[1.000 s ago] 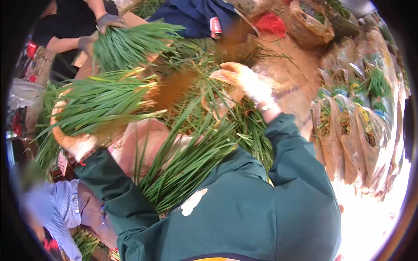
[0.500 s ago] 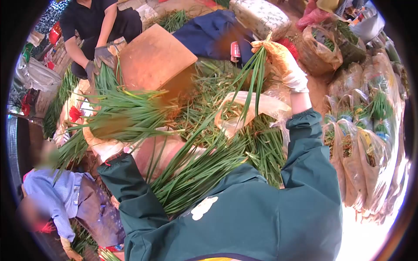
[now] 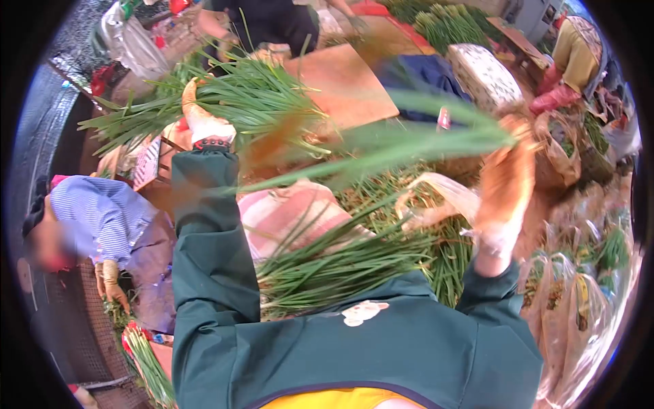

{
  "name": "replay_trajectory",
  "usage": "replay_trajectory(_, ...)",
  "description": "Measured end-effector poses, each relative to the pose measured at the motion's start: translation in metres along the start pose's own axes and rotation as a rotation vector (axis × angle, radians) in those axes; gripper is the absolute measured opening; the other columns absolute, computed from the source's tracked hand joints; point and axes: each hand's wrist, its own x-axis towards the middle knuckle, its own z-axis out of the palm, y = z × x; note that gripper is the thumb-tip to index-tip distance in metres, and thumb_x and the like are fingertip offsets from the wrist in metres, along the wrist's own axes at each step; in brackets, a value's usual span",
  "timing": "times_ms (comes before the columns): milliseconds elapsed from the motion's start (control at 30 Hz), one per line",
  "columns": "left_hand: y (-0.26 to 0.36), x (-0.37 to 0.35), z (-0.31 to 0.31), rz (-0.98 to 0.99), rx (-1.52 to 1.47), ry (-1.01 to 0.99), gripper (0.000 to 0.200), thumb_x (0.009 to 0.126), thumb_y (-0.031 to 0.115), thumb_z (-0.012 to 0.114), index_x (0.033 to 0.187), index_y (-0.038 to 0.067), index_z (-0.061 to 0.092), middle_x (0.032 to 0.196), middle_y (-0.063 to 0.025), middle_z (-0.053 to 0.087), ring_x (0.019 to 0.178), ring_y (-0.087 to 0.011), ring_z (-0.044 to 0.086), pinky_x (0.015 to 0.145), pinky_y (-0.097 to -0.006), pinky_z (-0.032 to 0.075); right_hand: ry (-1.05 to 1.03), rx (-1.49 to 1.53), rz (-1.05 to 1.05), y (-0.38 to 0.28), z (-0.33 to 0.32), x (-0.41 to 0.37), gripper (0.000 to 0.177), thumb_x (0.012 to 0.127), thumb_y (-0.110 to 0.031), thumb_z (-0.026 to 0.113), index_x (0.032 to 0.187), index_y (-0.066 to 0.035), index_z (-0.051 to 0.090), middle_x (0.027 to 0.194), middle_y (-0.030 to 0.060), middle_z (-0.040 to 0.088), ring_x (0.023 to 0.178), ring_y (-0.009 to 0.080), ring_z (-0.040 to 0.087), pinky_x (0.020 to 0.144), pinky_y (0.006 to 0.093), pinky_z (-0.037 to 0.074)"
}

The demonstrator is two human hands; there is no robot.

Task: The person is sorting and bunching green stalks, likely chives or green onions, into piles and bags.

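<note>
My left hand (image 3: 199, 116), in a stained glove, is closed around a thick bundle of garlic chives (image 3: 255, 95), its leaves pointing left. The bundle partly hides my fingers. Off to the right, my gloved right hand (image 3: 507, 187) is smeared by motion, with a few long garlic chive strands (image 3: 415, 136) in its grip, stretching left across the view. Below, a loose heap of garlic chives (image 3: 347, 269) lies across my lap, beside a pink and white cloth (image 3: 293, 211).
A brown board (image 3: 347, 85) stands beyond the bundle, with a co-worker (image 3: 276, 27) behind it. Another person in a striped shirt (image 3: 102, 211) bends down at left. Clear bags of greens (image 3: 569, 300) line the right side. A patterned white cushion (image 3: 487, 75) lies at the back.
The view has turned left. My left hand has lifted the bundle forward. The strands in my right hand, hanging down before, now swing out to the left.
</note>
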Motion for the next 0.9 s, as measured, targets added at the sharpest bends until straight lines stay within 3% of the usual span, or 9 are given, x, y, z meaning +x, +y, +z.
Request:
replay_trajectory(133, 0.041, 0.000, 0.015, 0.032, 0.051, -0.007, 0.015, 0.080, 0.028, 0.062, 0.087, 0.015, 0.061, 0.096, -0.0063, 0.065, 0.090, -0.0246, 0.060, 0.084, -0.0487, 0.050, -0.147, -0.391, 0.770, 0.078, -0.025, -0.067, 0.020, 0.089, -0.012, 0.058, 0.106, -0.002, 0.057, 0.099, 0.0061, 0.065, 0.083, 0.0146, 0.060, 0.072, 0.0254, 0.048)
replay_trajectory(233, 0.068, 0.002, 0.010, 0.012, 0.091, -0.074, 0.021, 0.081, 0.028, 0.059, 0.092, 0.011, 0.062, 0.101, -0.0078, 0.064, 0.095, -0.0244, 0.060, 0.086, -0.0495, 0.049, -0.091, -0.370, 0.530, 0.100, -0.058, -0.089, 0.017, 0.087, -0.011, 0.060, 0.102, -0.002, 0.058, 0.100, 0.0078, 0.065, 0.084, 0.0138, 0.060, 0.073, 0.0246, 0.048)
replay_trajectory(333, 0.088, -0.004, 0.010, -0.170, -0.080, -0.269, 0.025, 0.083, 0.026, 0.056, 0.100, 0.008, 0.063, 0.105, -0.0085, 0.065, 0.095, -0.0260, 0.061, 0.091, -0.0485, 0.047, 0.029, -0.114, 0.697, 0.091, -0.038, -0.101, 0.017, 0.084, -0.008, 0.065, 0.098, -0.004, 0.058, 0.098, 0.0090, 0.065, 0.085, 0.0127, 0.059, 0.075, 0.0262, 0.048)
replay_trajectory(467, 0.061, -0.031, 0.029, -0.072, -0.050, -0.292, 0.024, 0.082, 0.025, 0.058, 0.097, 0.009, 0.065, 0.112, -0.0085, 0.063, 0.103, -0.0236, 0.058, 0.093, -0.0449, 0.046, -0.722, -0.697, 0.883, 0.067, -0.024, -0.098, 0.046, 0.076, -0.013, 0.072, 0.118, -0.003, 0.054, 0.105, 0.0113, 0.062, 0.091, 0.0187, 0.058, 0.087, 0.0306, 0.045)
replay_trajectory(500, 0.049, -0.035, 0.033, -0.125, -0.078, -0.295, 0.024, 0.082, 0.026, 0.058, 0.098, 0.009, 0.065, 0.112, -0.0083, 0.062, 0.104, -0.0235, 0.058, 0.093, -0.0447, 0.045, -0.955, -1.154, 0.252, 0.043, -0.026, -0.078, 0.066, 0.069, -0.022, 0.076, 0.127, -0.006, 0.049, 0.114, 0.0155, 0.057, 0.104, 0.0255, 0.054, 0.093, 0.0344, 0.042)
replay_trajectory(533, 0.046, -0.050, 0.033, -0.157, -0.103, -0.284, 0.025, 0.082, 0.027, 0.058, 0.099, 0.009, 0.065, 0.113, -0.0081, 0.062, 0.104, -0.0234, 0.057, 0.093, -0.0445, 0.045, -0.926, -1.129, 0.414, 0.034, -0.022, -0.076, 0.077, 0.064, -0.028, 0.078, 0.131, -0.008, 0.046, 0.119, 0.0179, 0.052, 0.113, 0.0300, 0.048, 0.098, 0.0367, 0.038)
replay_trajectory(667, 0.002, -0.055, 0.006, -0.105, -0.090, -0.359, 0.032, 0.083, 0.028, 0.056, 0.104, 0.004, 0.062, 0.108, -0.0119, 0.062, 0.103, -0.0272, 0.057, 0.092, -0.0444, 0.045, -0.315, -0.981, 0.204, 0.010, -0.029, -0.021, 0.041, 0.077, -0.017, 0.065, 0.116, -0.006, 0.058, 0.112, 0.0125, 0.057, 0.105, 0.0228, 0.052, 0.094, 0.0361, 0.039)
replay_trajectory(800, -0.041, -0.066, -0.009, -0.093, -0.017, -0.426, 0.033, 0.084, 0.033, 0.050, 0.106, 0.010, 0.058, 0.115, -0.0119, 0.058, 0.102, -0.0295, 0.056, 0.090, -0.0478, 0.045, -0.216, -1.254, -0.479, 0.023, -0.003, 0.031, 0.024, 0.080, -0.023, 0.066, 0.096, -0.005, 0.067, 0.092, 0.0095, 0.063, 0.085, 0.0253, 0.058, 0.077, 0.0360, 0.045)
replay_trajectory(900, -0.062, -0.096, 0.001, 0.004, 0.102, -0.382, 0.033, 0.083, 0.032, 0.052, 0.105, 0.009, 0.053, 0.107, -0.0081, 0.057, 0.094, -0.0254, 0.056, 0.082, -0.0428, 0.048, -0.172, -1.186, -0.259, 0.050, 0.018, 0.046, 0.020, 0.079, -0.022, 0.068, 0.084, -0.003, 0.068, 0.083, 0.0107, 0.065, 0.081, 0.0248, 0.060, 0.075, 0.0338, 0.046)
